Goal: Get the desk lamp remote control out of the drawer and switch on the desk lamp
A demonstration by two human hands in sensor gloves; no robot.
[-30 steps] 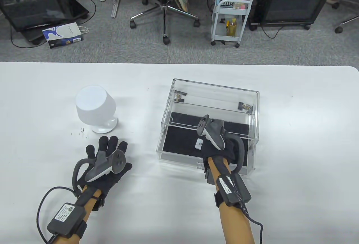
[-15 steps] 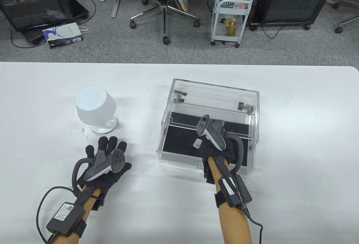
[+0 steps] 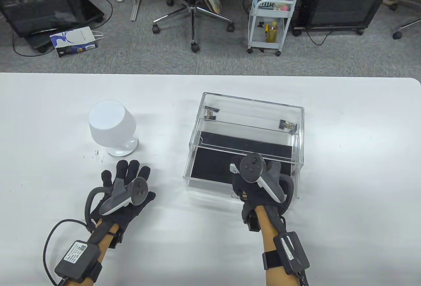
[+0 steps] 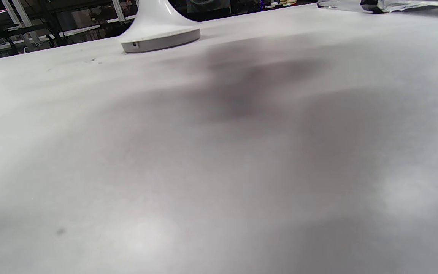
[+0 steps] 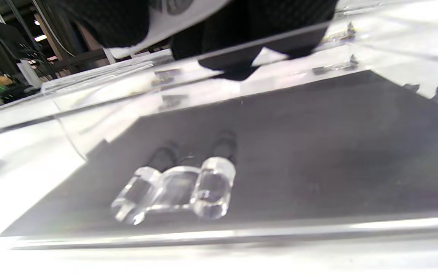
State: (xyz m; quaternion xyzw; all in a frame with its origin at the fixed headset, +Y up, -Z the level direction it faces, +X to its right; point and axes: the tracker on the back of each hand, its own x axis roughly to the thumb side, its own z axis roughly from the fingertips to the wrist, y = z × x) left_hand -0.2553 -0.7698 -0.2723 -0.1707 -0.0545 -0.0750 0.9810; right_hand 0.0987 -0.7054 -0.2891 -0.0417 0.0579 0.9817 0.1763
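The white desk lamp [image 3: 110, 125] stands on the table at the left; its base also shows in the left wrist view [image 4: 160, 36]. The clear acrylic box [image 3: 251, 107] has its black-lined drawer [image 3: 210, 166] pulled open. My right hand [image 3: 237, 171] is over the drawer's front edge and grips the small white remote [image 3: 233, 168], mostly hidden by the glove. In the right wrist view the remote [image 5: 181, 15] sits between my gloved fingers [image 5: 105, 19] above the drawer's clear handle [image 5: 181, 190]. My left hand [image 3: 128, 174] lies flat on the table, fingers spread, just in front of the lamp.
The table's far edge runs behind the box. An office chair [image 3: 194, 6] and a white trolley [image 3: 269, 19] stand on the floor beyond it. Bare table surface [image 3: 355, 154] lies right of the box.
My right hand has lifted the remote off the drawer's black lining and drawn back toward the drawer's front edge, wrist turned. My left hand and the lamp have not moved.
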